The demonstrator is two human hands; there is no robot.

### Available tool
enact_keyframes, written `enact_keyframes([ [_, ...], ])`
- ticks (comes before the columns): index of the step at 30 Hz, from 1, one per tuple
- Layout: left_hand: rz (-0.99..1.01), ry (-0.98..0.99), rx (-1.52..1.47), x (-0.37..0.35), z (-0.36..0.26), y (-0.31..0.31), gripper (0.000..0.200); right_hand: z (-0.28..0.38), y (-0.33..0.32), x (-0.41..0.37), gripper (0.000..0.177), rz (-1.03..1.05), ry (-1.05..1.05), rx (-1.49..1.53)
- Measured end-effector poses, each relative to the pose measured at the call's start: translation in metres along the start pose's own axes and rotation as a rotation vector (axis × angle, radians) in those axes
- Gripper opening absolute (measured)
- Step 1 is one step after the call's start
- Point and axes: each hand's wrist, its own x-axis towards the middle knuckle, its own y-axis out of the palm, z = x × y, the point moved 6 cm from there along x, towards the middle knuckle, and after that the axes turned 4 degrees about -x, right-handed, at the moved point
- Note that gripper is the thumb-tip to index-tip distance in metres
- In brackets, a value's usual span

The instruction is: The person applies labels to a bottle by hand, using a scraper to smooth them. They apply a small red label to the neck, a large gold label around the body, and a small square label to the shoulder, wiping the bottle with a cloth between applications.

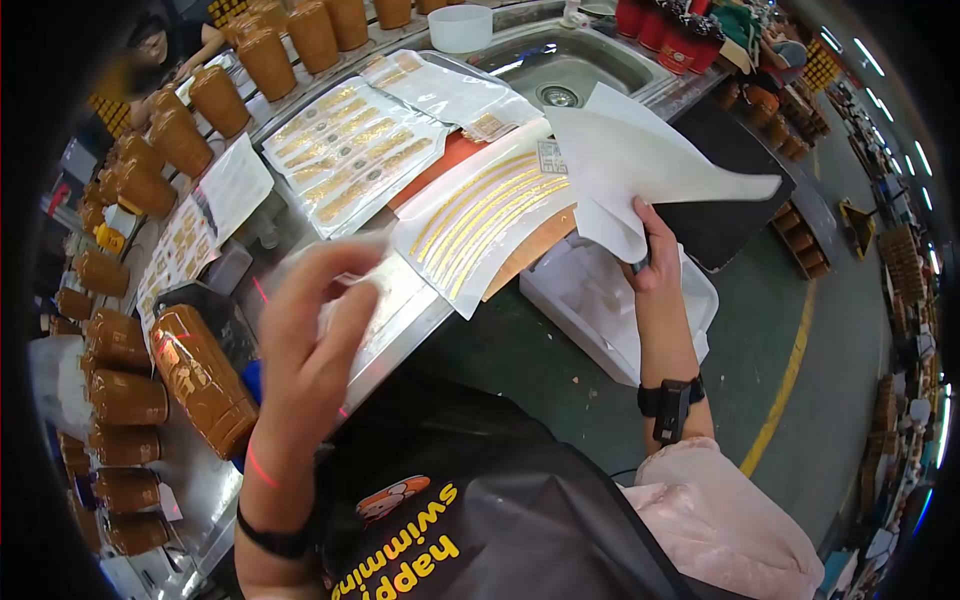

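White paper (635,150): curled, raised beside gold-striped sheet (490,220) at surface (410,322) edge.
Right hand (657,258): closed on paper's lower edge.
Left hand (318,325): half-curled, blurred; cannot tell its hold.
Handling: probably best slow and low, sheet kept flat.

a curled white sheet (645,150) overlaps a flat, gold-striped sheet (490,222).

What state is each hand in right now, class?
Left hand: curled, blurred; cannot tell whether it holds anything.
Right hand: closed, holding a white sheet.
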Motion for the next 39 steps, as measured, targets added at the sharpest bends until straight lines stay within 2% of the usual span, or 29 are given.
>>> enact_keyframes([
  [2,0.079,-0.113,-0.289,0.032,0.018,0.043,0.038,-0.003,0.010,-0.013,0.048,-0.006,0.006,0.005],
  [4,0.112,-0.205,-0.327,0.058,0.035,0.086,0.052,-0.006,0.004,-0.018,0.046,-0.026,0.022,0.018],
  [5,0.089,-0.190,-0.310,0.067,0.036,0.101,0.045,-0.008,-0.016,-0.012,0.042,0.051,0.028,0.186],
  [7,0.190,-0.318,-0.434,0.079,0.049,0.133,0.024,-0.003,-0.036,-0.011,0.041,0.077,-0.009,0.258],
  [8,0.155,-0.305,-0.502,0.082,0.053,0.139,0.018,0.003,-0.047,-0.010,0.041,0.088,-0.023,0.272],
  [10,0.112,-0.251,-0.583,0.083,0.051,0.146,0.013,0.021,-0.058,-0.015,0.040,0.097,-0.041,0.258],
  [11,0.059,-0.292,-0.656,0.079,0.048,0.146,0.013,0.033,-0.063,-0.016,0.040,0.104,-0.044,0.242],
  [13,0.048,-0.301,-0.598,0.077,0.048,0.139,0.013,0.050,-0.091,-0.015,0.039,0.045,-0.035,0.200],
  [15,0.049,-0.320,-0.633,0.076,0.055,0.136,0.013,0.061,-0.139,-0.011,0.039,-0.184,-0.021,0.065],
  [16,0.041,-0.329,-0.615,0.075,0.059,0.137,0.012,0.065,-0.176,-0.013,0.040,-0.628,0.037,-0.279],
  [17,0.057,-0.366,-0.620,0.072,0.062,0.141,0.012,0.067,-0.211,-0.011,0.039,-0.720,0.084,-0.338],
  [18,0.066,-0.397,-0.622,0.069,0.065,0.143,0.012,0.072,-0.240,-0.017,0.036,-0.773,0.155,-0.553],
  [19,0.065,-0.423,-0.622,0.067,0.068,0.143,0.012,0.080,-0.246,-0.023,0.036,-0.783,0.127,-0.793],
  [20,0.039,-0.463,-0.623,0.064,0.069,0.144,0.011,0.088,-0.244,-0.029,0.037,-0.839,-0.023,-1.057],
  [21,0.041,-0.467,-0.621,0.063,0.073,0.145,0.010,0.088,-0.220,-0.034,0.033,-0.819,-0.181,-1.089],
  [25,0.054,-0.501,-0.679,0.064,0.070,0.156,0.012,0.048,0.033,-0.074,0.029,0.024,-0.796,-1.654],
  [27,0.064,-0.470,-0.699,0.065,0.066,0.156,0.013,0.016,0.096,-0.083,0.036,0.355,-0.987,-1.729],
  [29,0.046,-0.410,-0.719,0.062,0.061,0.150,0.016,-0.003,0.131,-0.081,0.038,0.457,-0.925,-1.664],
  [33,0.053,-0.283,-0.637,0.062,0.058,0.128,0.026,-0.018,0.163,-0.068,0.033,0.522,-0.972,-1.715],
  [38,0.072,-0.270,-0.574,0.059,0.061,0.112,0.032,-0.028,0.183,-0.051,0.020,0.603,-1.018,-1.714],
  [39,0.059,-0.281,-0.563,0.059,0.061,0.106,0.033,-0.030,0.187,-0.045,0.017,0.652,-0.950,-1.666],
])
